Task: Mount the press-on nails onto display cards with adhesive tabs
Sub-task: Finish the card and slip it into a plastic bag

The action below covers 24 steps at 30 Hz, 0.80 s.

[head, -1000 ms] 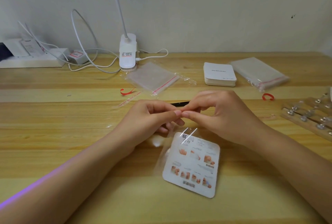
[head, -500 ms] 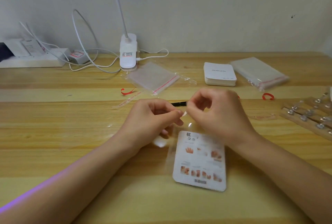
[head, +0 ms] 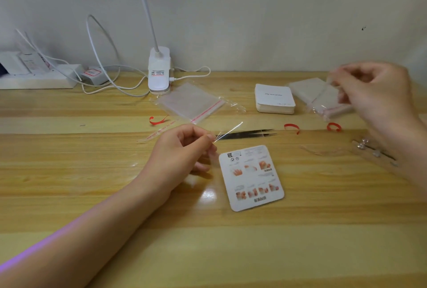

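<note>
1. Left hand (head: 182, 149) pinches a thin clear film strip (head: 227, 131) just above the white printed display card (head: 250, 178), which lies flat on the wooden desk (head: 92, 183).
2. Right hand (head: 374, 93) raised near the clear bag stack (head: 321, 97), fingers curled; blurred, grasp cannot be told.
3. Judged step: readying an adhesive tab. Next: set the strip down accurately; black tweezers (head: 245, 134) lie just beyond the card.

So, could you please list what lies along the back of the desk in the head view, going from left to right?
Power strip → lamp base → clear bag with red strip → stack of white cards → second pack of clear bags, partly behind the right hand.
</note>
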### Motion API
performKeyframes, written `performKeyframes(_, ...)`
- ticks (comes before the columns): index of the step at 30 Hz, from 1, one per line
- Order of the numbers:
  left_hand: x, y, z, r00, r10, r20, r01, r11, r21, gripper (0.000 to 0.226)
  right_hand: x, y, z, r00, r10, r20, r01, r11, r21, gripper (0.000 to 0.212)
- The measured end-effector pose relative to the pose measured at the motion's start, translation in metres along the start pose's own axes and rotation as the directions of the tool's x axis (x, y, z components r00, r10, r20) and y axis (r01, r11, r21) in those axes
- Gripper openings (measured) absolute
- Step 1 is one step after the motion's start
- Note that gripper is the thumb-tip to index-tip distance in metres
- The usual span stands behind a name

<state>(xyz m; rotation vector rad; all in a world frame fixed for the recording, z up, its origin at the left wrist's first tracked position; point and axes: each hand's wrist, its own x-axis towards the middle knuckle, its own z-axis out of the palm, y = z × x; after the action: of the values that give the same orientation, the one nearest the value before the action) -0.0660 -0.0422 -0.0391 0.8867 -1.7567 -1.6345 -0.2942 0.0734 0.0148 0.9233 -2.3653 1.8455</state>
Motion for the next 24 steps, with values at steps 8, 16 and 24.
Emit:
performKeyframes(8,-0.001,0.001,-0.001,0.998,0.005,0.065,-0.005,1.0,0.014,0.011,-0.024,0.006,0.005,0.869,-0.137,0.476,0.284,0.925,-0.251,0.027)
performKeyframes(16,-0.002,0.003,-0.003,0.996,0.003,0.085,-0.004,1.0,0.01,0.01,-0.022,0.007,0.002,0.856,-0.045,0.514,0.418,0.644,-0.641,0.021)
performKeyframes(24,-0.003,0.003,-0.002,0.996,0.006,0.089,-0.004,1.0,-0.015,0.009,-0.028,0.012,0.006,0.878,-0.102,0.468,0.384,0.735,-0.559,0.032)
